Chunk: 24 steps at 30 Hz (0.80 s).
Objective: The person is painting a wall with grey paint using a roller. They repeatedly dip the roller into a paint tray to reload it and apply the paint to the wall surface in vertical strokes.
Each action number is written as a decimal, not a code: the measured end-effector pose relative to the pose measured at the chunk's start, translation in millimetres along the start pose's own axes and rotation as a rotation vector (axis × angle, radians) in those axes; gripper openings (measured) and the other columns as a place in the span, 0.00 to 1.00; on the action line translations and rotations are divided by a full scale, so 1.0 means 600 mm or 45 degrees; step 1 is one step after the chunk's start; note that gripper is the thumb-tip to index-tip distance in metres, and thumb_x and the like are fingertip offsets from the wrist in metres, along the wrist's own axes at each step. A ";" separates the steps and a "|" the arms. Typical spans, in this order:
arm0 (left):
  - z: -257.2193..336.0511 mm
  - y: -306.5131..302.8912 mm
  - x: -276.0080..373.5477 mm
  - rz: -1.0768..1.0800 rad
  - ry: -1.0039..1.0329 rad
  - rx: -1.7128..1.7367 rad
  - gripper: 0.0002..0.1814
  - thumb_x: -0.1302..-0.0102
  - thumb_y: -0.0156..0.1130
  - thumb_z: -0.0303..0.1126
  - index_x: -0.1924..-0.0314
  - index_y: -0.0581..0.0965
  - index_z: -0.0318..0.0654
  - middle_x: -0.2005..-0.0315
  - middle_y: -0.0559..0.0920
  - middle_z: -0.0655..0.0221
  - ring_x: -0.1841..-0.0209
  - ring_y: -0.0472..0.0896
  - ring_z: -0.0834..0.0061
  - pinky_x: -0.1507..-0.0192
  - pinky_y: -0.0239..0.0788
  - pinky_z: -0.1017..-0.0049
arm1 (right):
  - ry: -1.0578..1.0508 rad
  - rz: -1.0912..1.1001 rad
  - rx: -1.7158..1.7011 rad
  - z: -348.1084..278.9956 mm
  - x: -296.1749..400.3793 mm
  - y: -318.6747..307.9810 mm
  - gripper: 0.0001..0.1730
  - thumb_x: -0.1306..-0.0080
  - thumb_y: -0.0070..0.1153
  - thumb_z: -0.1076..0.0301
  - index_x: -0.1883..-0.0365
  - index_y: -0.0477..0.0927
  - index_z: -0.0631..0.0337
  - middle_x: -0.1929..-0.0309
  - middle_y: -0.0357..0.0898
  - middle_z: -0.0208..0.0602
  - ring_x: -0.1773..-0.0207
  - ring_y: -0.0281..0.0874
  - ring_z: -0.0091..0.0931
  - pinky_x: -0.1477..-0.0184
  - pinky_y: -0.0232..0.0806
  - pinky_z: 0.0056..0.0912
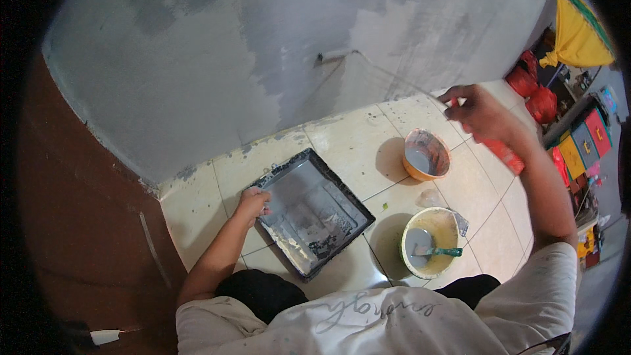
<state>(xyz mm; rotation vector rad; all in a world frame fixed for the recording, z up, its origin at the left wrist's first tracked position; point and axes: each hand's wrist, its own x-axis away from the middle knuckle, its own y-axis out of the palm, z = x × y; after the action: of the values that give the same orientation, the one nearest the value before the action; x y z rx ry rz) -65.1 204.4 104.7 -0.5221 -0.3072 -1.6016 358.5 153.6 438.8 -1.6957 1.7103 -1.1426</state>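
My right hand point(482, 111) grips the red handle of a paint roller point(339, 55), its thin metal rod reaching up and left. The roller's sleeve lies against the grey wall point(197, 69), which is patched with darker and lighter grey paint. On the floor, my left hand point(253, 205) holds the left edge of a black paint tray point(340, 181), fingers over its rim. Grey paint point(298, 192) covers the tray's bottom, with dried, flaking spots near its lower end.
An orange bowl point(428, 173) and a cream bucket point(407, 262), both holding grey paint, stand right of the tray. A green-handled scraper point(446, 252) rests in the bucket. A brown surface point(98, 217) lies left; red bags point(541, 103) and a yellow cloth point(574, 34) are far right.
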 end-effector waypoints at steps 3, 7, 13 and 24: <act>0.013 0.014 0.004 -0.034 0.024 0.029 0.13 0.40 0.60 0.35 0.62 0.74 0.32 0.71 0.75 0.65 0.75 0.73 0.75 0.73 0.76 0.73 | -0.116 0.108 0.069 -0.012 0.038 -0.043 0.15 0.39 0.55 0.69 0.55 0.75 0.63 0.82 0.66 0.31 0.84 0.64 0.21 0.86 0.60 0.28; 0.010 0.029 -0.004 -0.073 0.029 0.007 0.13 0.40 0.60 0.34 0.62 0.74 0.32 0.70 0.75 0.65 0.75 0.73 0.75 0.73 0.76 0.72 | -0.078 0.133 -0.055 -0.001 0.066 -0.025 0.14 0.38 0.54 0.68 0.56 0.75 0.64 0.80 0.68 0.31 0.83 0.66 0.21 0.86 0.60 0.27; 0.004 0.023 -0.005 -0.045 0.011 -0.029 0.09 0.40 0.59 0.31 0.63 0.74 0.34 0.71 0.76 0.66 0.74 0.73 0.75 0.72 0.77 0.70 | -0.150 -0.129 0.032 0.192 -0.041 0.158 0.14 0.41 0.54 0.68 0.57 0.77 0.62 0.76 0.73 0.38 0.78 0.72 0.27 0.78 0.65 0.30; -0.017 -0.013 0.026 0.040 -0.062 0.021 0.10 0.41 0.58 0.31 0.62 0.74 0.33 0.71 0.75 0.65 0.75 0.74 0.73 0.73 0.75 0.72 | -0.168 -0.107 0.158 0.289 -0.196 0.327 0.18 0.42 0.57 0.64 0.55 0.77 0.64 0.71 0.78 0.42 0.71 0.77 0.35 0.77 0.69 0.37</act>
<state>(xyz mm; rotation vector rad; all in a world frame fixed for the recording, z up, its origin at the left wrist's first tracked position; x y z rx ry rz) -74.7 186.4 104.6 -0.5513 -0.3469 -1.5564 400.6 206.3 159.8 -1.7398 1.4707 -1.1229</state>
